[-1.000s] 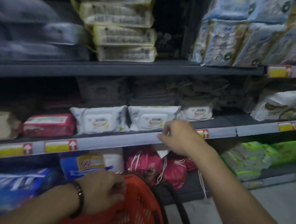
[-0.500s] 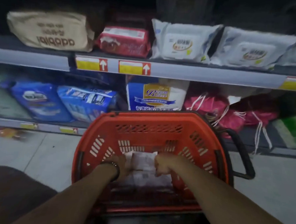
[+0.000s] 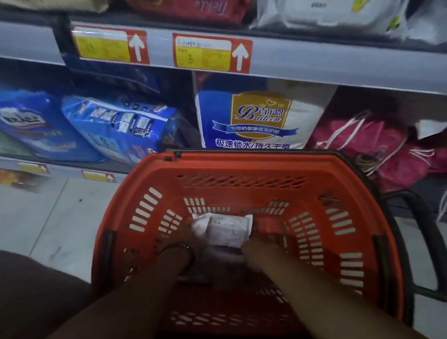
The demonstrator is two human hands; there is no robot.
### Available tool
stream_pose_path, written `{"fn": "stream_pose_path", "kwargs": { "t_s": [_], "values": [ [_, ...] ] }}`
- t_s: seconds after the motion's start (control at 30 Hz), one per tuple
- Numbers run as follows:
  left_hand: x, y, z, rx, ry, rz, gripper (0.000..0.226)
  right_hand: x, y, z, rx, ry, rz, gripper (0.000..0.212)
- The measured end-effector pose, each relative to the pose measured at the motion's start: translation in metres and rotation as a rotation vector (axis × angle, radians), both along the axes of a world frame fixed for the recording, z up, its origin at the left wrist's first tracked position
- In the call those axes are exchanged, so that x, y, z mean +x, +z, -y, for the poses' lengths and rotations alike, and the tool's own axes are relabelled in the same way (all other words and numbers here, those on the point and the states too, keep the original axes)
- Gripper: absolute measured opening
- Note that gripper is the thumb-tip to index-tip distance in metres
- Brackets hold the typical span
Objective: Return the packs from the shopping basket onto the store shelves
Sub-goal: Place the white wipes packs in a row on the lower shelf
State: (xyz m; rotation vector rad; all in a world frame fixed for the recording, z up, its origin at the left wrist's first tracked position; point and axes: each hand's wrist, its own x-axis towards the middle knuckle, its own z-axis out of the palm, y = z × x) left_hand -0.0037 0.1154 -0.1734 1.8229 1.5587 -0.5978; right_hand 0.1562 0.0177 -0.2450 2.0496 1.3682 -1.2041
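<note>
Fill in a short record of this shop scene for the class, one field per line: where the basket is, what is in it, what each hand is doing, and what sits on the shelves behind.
Basket: red basket on the floor in front of the shelves
Contents: white pack, label side up
Left hand: left hand down inside, at the pack's left edge; grip unclear
Right hand: right hand down inside, at the pack's right edge; grip unclear
Lower shelf: blue packs, Baileen pack, pink bags
Upper shelf edge: price tags with upward arrows

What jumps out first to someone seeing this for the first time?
A bright orange shopping basket fills the lower middle, with both hands reaching down inside toward a white pack at its bottom. Behind it, a big blue-and-white pack stands on the lower shelf, under red-and-yellow price tags with white arrows.
</note>
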Motion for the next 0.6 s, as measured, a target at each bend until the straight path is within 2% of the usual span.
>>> {"fn": "stream_pose_path", "kwargs": {
  "t_s": [0.1, 0.2, 0.33, 0.4, 0.43, 0.53, 0.6],
  "values": [
    [-0.006, -0.01, -0.009, -0.05, 0.091, 0.012, 0.09, 0.003, 0.026, -0.005, -0.064, 0.11, -0.008, 0.042],
    [-0.009, 0.009, -0.019, -0.121, -0.004, 0.08, 0.068, 0.008, 0.056, -0.003, -0.091, 0.147, -0.027, 0.058],
    [-0.021, 0.054, -0.031, -0.254, -0.07, 0.177, 0.073, 0.027, 0.109, -0.002, -0.117, 0.142, -0.041, 0.07],
    [-0.027, 0.077, -0.034, -0.216, -0.158, 0.251, 0.088, 0.037, 0.148, 0.001, -0.103, 0.157, -0.038, 0.073],
    [-0.027, 0.095, -0.032, -0.204, -0.17, 0.3, 0.09, 0.041, 0.171, 0.003, -0.088, 0.156, -0.037, 0.069],
    [-0.023, 0.148, -0.029, -0.216, -0.183, 0.381, 0.072, 0.052, 0.232, 0.015, 0.011, 0.093, -0.042, 0.052],
    [-0.019, 0.182, -0.032, -0.187, -0.194, 0.433, 0.071, 0.055, 0.269, 0.028, 0.104, 0.026, -0.01, 0.048]
  ]
}}
